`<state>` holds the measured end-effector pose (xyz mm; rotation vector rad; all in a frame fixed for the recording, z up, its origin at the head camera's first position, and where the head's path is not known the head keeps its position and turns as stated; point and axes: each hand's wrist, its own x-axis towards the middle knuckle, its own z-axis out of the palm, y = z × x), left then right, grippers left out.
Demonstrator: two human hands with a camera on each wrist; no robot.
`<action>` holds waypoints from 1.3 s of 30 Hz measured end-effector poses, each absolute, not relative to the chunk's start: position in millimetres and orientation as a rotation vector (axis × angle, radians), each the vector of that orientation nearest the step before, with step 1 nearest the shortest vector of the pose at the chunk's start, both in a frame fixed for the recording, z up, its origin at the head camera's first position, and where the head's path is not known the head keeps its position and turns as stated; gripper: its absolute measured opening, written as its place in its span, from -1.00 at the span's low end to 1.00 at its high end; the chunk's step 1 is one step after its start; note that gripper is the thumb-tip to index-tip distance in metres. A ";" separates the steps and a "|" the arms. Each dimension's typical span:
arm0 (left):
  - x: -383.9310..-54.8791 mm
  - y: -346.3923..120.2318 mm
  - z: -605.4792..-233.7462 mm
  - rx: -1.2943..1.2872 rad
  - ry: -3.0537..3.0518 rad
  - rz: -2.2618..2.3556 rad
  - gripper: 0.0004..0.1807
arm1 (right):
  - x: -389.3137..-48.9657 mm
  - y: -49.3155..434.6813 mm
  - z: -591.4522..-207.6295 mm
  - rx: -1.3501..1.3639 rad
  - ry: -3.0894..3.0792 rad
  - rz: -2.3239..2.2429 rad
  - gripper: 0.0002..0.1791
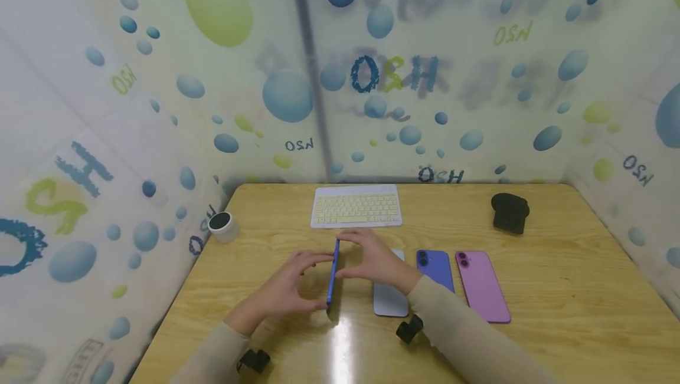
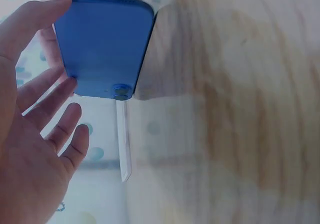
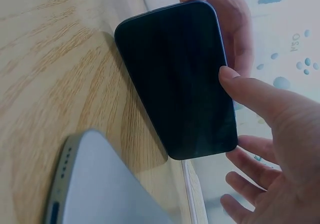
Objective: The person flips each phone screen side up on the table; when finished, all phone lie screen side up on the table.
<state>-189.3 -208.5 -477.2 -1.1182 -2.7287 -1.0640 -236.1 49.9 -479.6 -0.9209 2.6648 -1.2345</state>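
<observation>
The pale wood-grain counter (image 1: 574, 325) lies beneath a flat, blue, round-cornered smartphone (image 2: 100, 48) with a dark glassy screen (image 3: 172, 78), held upright in the pinching grip of left hand (image 1: 281, 286) and right hand (image 1: 376, 260), probably light, stiff, slick and crack-prone, so best taken by opposite edges.

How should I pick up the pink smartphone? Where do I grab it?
Come from above and pinch the two long edges near the middle of the pink smartphone, most likely. It lies flat on the wooden table, camera lenses up, so its slim sides suit pinching; a gap separates it from the blue smartphone alongside.
</observation>
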 end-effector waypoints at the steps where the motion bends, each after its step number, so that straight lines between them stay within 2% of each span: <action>1: -190.4 -209.0 -476.8 -1.134 -2.720 -1.043 -0.02 | -236.0 49.3 -479.0 -0.921 2.664 -1.236 -0.04; 10: -192.2 -215.2 -468.8 -1.184 -2.686 -0.845 -0.02 | -237.9 40.6 -480.5 -0.950 2.651 -1.253 -0.09; 22: -190.6 -224.6 -470.9 -1.154 -2.677 -0.844 -0.03 | -244.8 43.5 -494.2 -0.922 2.585 -1.215 -0.18; 31: -189.1 -230.8 -472.2 -1.087 -2.698 -0.848 -0.04 | -247.9 44.0 -496.1 -0.953 2.535 -1.165 -0.07; 39: -186.7 -232.9 -475.0 -1.002 -2.690 -0.771 -0.04 | -253.3 35.3 -504.8 -0.972 2.615 -1.113 -0.07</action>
